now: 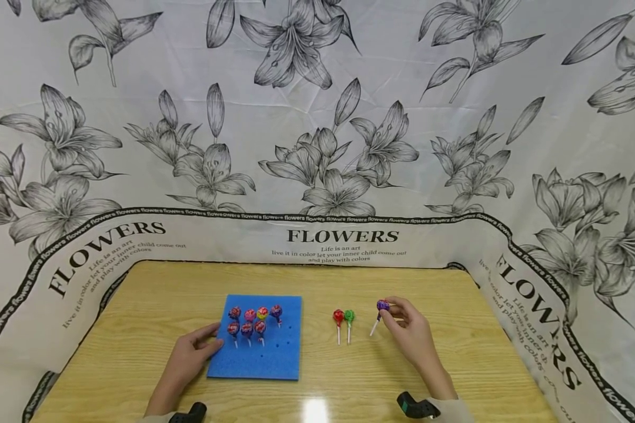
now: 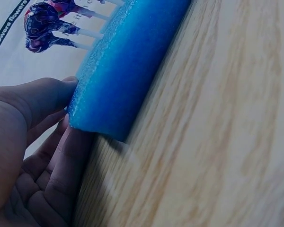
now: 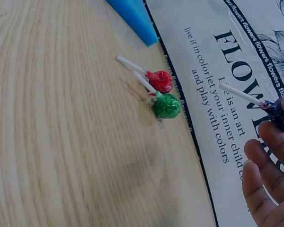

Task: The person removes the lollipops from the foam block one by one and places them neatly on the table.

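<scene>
A blue foam block lies on the table, with several wrapped lollipops standing in two rows by their sticks. My left hand grips the block's left edge, thumb at the upper edge and fingers against the side, as the left wrist view shows. My right hand pinches a purple-wrapped lollipop by its head, above the table, its white stick slanting down to the left. Between block and right hand, a red lollipop and a green lollipop lie side by side, sticks toward me.
Small holes show in the foam's right and lower parts. The wooden table is bordered at the back and sides by a white cloth printed with flowers and lettering.
</scene>
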